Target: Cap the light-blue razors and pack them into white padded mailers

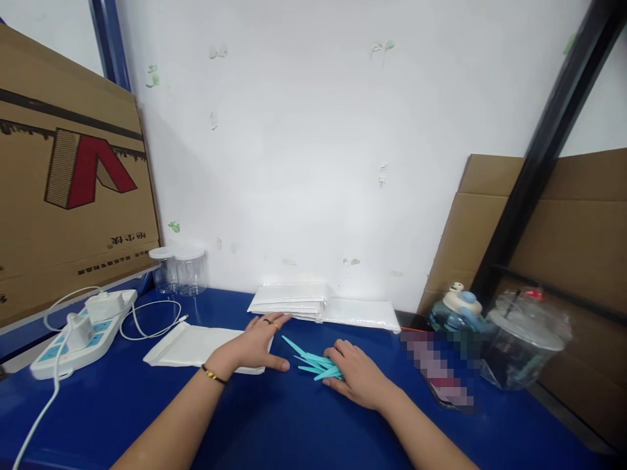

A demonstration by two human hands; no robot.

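Note:
My right hand [355, 374] is curled over a small bunch of thin turquoise pointed plastic strips [313, 359] on the blue tabletop. Their tapered ends fan out to the left; the other ends are hidden under my fingers. My left hand [262, 343] has its thumb and fingers spread, with nothing in its grasp. It hovers at the right end of a white padded mailer [191, 344] that lies flat, covering part of it. Whether the hand touches the mailer I cannot tell.
Against the wall lie a stack of white mailers [289, 297] and another white mailer [362, 313]. At left are a power strip [105, 326] with cables and clear jars [191, 274]. A pixelated phone-like object [438, 369], a bagged cup [519, 339] and cardboard [460, 228] occupy the right.

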